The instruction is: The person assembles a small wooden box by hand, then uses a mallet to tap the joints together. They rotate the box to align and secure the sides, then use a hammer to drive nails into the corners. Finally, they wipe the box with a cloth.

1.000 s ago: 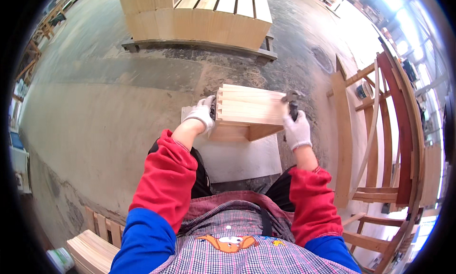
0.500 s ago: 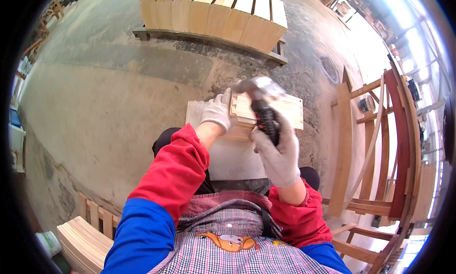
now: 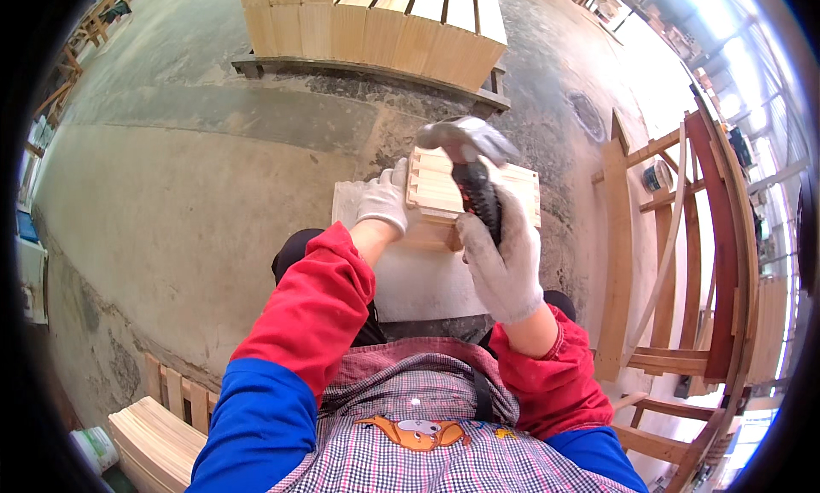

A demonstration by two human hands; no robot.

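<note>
My right hand, in a white glove, is wrapped round the black handle of a claw hammer. The hammer's metal head is raised above a pale wooden box with notched joints along its left end. My left hand, also gloved, grips that left end, its fingers pointing away from me and partly hidden by the wood. Beneath the box lies a pale board or block, which shows at the left. The hammer and my right hand cover part of the box's top and front.
Ahead, several pale wooden boxes stand in a row on a low dark pallet. Wooden frames and a reddish board rise at the right. Stacked thin boards and a white tub stand at the lower left.
The hammer and my right hand have risen slightly, and the hammer is still a little blurred. My left hand stays at the box's left end. The whole view has shifted slightly.
</note>
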